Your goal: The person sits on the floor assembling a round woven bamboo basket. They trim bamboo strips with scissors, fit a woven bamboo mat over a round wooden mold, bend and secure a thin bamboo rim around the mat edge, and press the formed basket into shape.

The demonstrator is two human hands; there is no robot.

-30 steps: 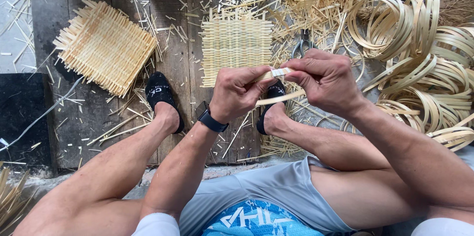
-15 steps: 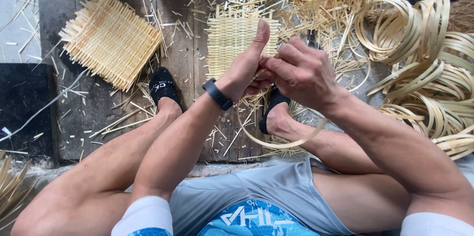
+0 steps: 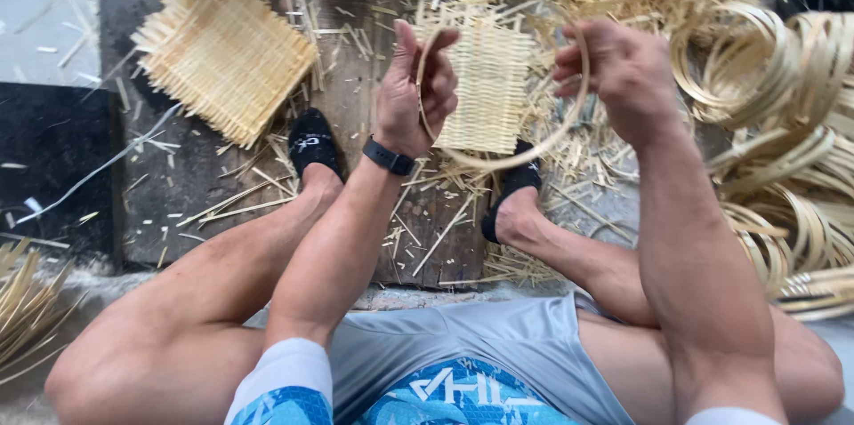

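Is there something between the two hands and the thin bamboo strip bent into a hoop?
Nothing visible. The left hand and the right hand both grip the thin pale bamboo strip bent into a hoop directly, above the flat woven bamboo mat.

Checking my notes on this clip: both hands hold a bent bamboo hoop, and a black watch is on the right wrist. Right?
Not quite. The head view shows the left hand and right hand each gripping the bent bamboo hoop, but the black watch sits on the left wrist; the right wrist is bare.
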